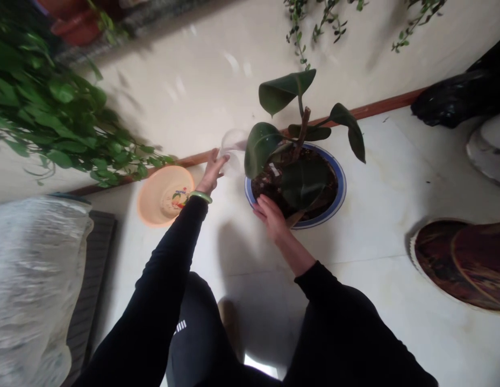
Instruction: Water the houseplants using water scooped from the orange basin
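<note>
A broad-leaved plant (301,131) grows from dark soil in a white pot with a blue rim (342,185) on the floor. My left hand (212,172), a pale green bangle at its wrist, is closed around a translucent, cup-like plastic container (234,156) just left of the pot. Motion blurs that container, so its contents cannot be made out. At the pot's near left edge, my right hand (271,216) rests over the rim with fingers stretched out together. Its fingertips reach the soil's edge, and I see nothing held there.
An orange plastic basin (153,201) stands left of my left hand. Trailing green leaves (60,123) hang at upper left. A lace-covered piece (36,285) lies at left. On the right are a dark round-topped object (463,260) and a black plastic bag (451,99).
</note>
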The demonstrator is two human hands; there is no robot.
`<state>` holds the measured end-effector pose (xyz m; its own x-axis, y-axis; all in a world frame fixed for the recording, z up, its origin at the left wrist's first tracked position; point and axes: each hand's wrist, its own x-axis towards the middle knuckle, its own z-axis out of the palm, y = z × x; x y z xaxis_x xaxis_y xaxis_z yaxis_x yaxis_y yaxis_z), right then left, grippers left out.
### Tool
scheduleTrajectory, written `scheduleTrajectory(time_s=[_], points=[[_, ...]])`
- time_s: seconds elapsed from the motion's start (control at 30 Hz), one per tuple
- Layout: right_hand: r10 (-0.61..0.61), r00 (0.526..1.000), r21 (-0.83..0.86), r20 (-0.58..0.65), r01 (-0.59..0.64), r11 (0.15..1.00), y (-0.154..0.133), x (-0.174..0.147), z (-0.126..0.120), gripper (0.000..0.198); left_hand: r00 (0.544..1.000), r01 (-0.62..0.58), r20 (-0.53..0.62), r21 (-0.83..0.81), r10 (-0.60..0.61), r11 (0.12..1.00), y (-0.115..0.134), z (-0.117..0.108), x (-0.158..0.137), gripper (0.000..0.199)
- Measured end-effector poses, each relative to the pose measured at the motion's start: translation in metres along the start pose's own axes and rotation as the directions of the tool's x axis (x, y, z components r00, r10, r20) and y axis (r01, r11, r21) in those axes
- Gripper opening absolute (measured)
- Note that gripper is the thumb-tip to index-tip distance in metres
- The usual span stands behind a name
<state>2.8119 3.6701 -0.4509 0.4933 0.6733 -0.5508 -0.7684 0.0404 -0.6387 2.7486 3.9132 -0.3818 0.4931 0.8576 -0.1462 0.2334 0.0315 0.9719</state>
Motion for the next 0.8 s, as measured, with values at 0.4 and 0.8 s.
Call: scheduleTrajectory(time_s=[0.4, 0.8], points=[[0.063, 0.996, 0.059, -0.064, -0.06, 0.996, -0.012, -0.011, -0.001, 0.025, 0.997, -0.02, 0.082, 0.095, 0.013, 0.995, 0.019, 0.011, 0.026, 0.09], [0.075, 0.996, 0.09, -0.051, -0.071, 0.993, -0.013, -0.013, -0.004, 0.025, 0.999, -0.046, 0.022, -0.068, 0.048, 0.997, 0.036, 0.03, 0.018, 0.112]])
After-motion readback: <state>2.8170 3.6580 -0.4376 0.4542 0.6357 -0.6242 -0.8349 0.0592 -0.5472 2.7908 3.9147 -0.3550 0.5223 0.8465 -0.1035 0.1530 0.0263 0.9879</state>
